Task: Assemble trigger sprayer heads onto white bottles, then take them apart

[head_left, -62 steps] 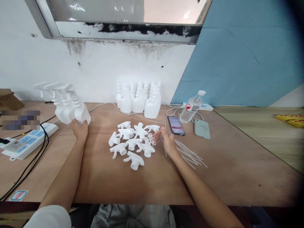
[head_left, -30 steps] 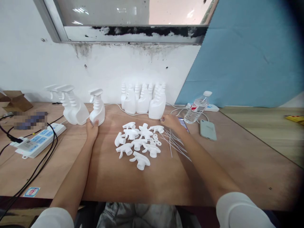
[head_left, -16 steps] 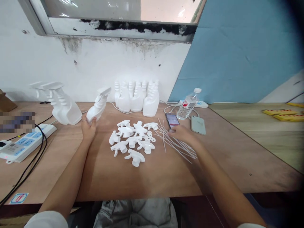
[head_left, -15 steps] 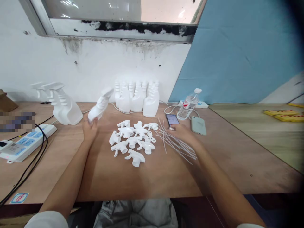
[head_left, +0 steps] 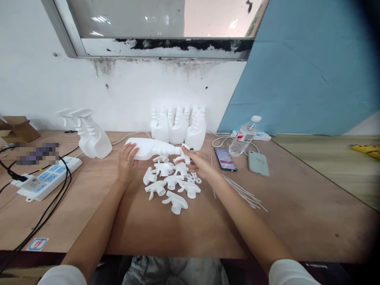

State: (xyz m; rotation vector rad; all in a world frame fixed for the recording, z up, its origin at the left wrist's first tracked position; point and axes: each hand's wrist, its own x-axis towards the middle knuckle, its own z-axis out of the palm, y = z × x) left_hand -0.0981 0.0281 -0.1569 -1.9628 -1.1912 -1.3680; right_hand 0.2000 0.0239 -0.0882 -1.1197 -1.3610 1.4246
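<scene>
A white spray bottle lies on its side above the table, its neck pointing right. My left hand is closed around the base end of it. At the neck, my right hand grips a white trigger sprayer head, up against the bottle's mouth; the fingers partly hide how the two meet. Below the bottle, several loose trigger sprayer heads lie in a pile. Small white rings sit at its right side. Thin white tubes are spread under and beside my right forearm.
Several bottles without heads stand against the wall; two bottles with heads stand at the left. A power strip with black cables lies left. On the right are a phone, a pale green phone and a water bottle.
The bottle has moved right and tipped from slanted to lying level. My right hand has come left from the tubes to the bottle's neck, now with a trigger sprayer head. The view has shifted slightly.
</scene>
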